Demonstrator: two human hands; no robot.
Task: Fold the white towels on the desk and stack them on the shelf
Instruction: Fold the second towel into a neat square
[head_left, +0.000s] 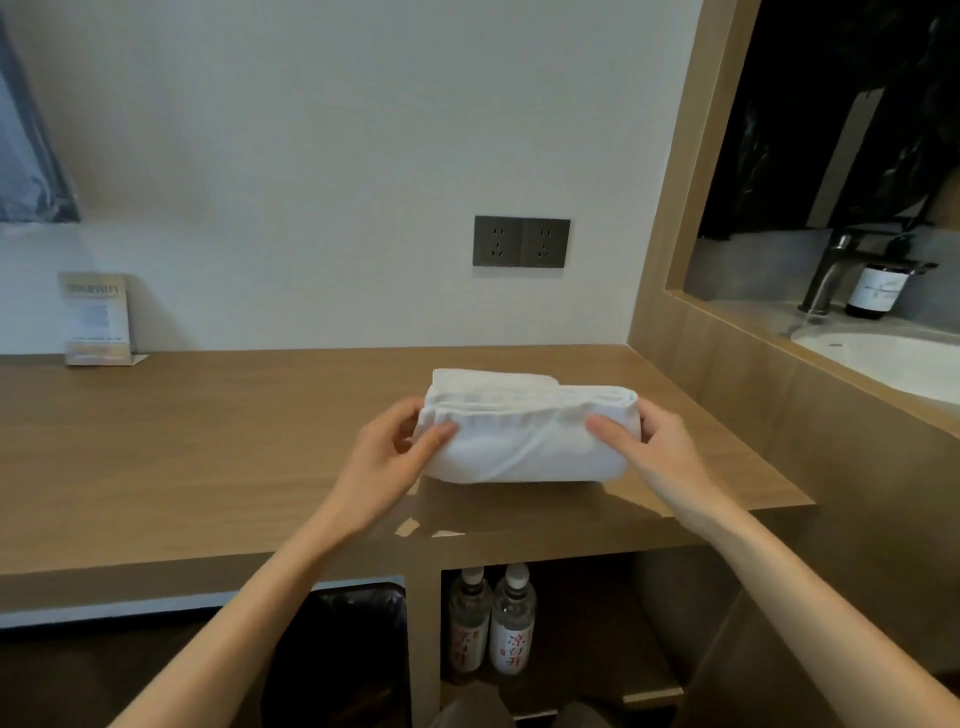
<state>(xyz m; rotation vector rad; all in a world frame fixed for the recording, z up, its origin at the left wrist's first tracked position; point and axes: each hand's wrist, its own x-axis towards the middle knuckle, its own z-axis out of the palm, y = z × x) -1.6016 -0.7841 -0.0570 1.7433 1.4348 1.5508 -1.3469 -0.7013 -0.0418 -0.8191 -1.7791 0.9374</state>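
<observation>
Head view only.

Containers: the open shelf (597, 649) under the table (208, 441) holds two water bottles (491, 618), upright, side by side and touching, white caps, red lettering. Left of the divider is a bin (353, 649) with a black liner; contents can't be seen. Far right, behind the wood partition, is a white sink (893, 364) with a faucet (831, 275) over it and a dark bottle (875, 291) just beside the faucet.

Towel (524, 441): white, folded into a thick bundle over the right part of the table, near the corner. Long axis runs left-right, roughly parallel to the table's front edge. Rounded fold faces the camera, stacked layer edges face up. A flatter white layer shows behind its left part; same towel or a second one, can't tell. Resting or slightly lifted, can't tell.

Left grip (395, 452): pinches the towel's left end, thumb on the near face, fingers behind.
Right grip (654, 447): pinches the right end, thumb on the near face, fingers wrapped round the end.

Also: double socket (521, 241) on the wall, WiFi card (98, 317) standing at the table's back left.
</observation>
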